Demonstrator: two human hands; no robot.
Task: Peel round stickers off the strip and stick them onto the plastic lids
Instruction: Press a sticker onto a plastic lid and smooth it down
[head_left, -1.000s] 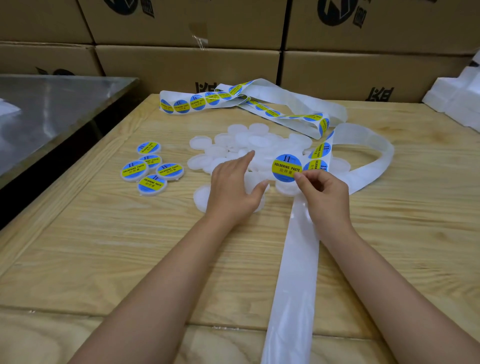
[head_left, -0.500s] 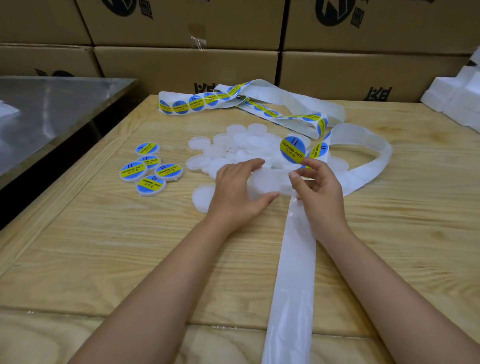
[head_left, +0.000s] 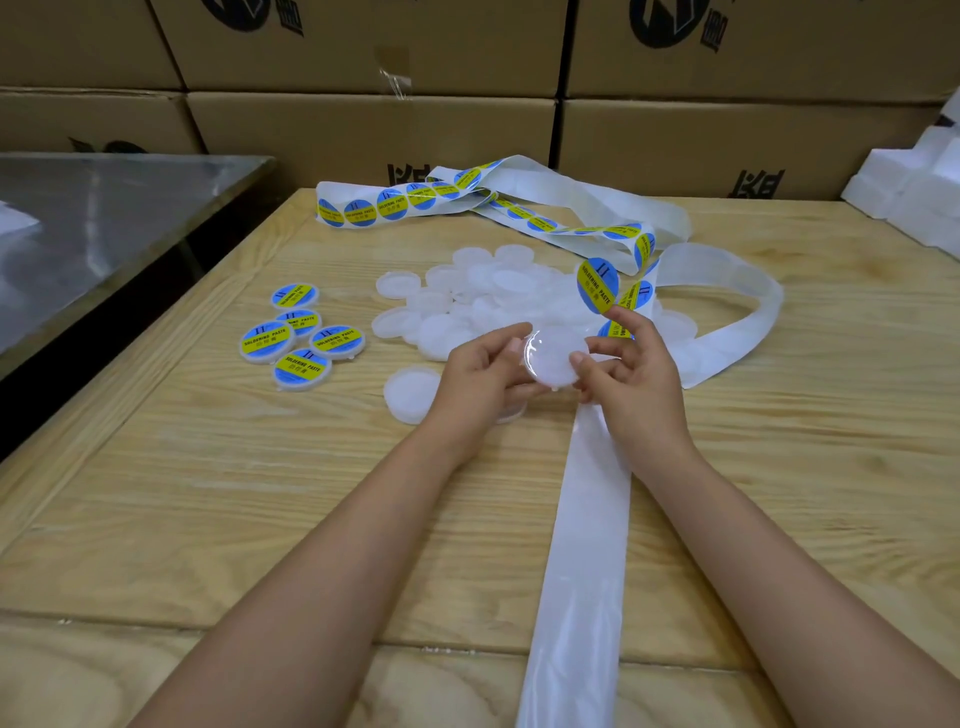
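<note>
strip: bare white paper backing strip (head_left: 576, 519) runs along the wooden counter (head_left: 260, 493) under my right wrist; limp, light.
lid: translucent white round plastic lid (head_left: 553, 358), held above the counter with its rim pinched between my left hand (head_left: 483, 379) fingers and right hand (head_left: 631, 374) thumb; light, stiff, slick, so edges only.
sticker: blue-and-yellow round sticker (head_left: 597, 286) clings to my raised right index fingertip; floppy, tacky, likely to curl.
pile: blank white lids (head_left: 498, 291) just behind; five labelled lids (head_left: 301, 338) to the left.
cartons: brown cardboard cartons (head_left: 363, 130), shut, contents unseen.

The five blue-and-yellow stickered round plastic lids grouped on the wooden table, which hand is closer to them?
Left. The left hand sits just to the right of the stickered lids, holding a blank white lid; the right hand is beyond it, farther right.
</note>
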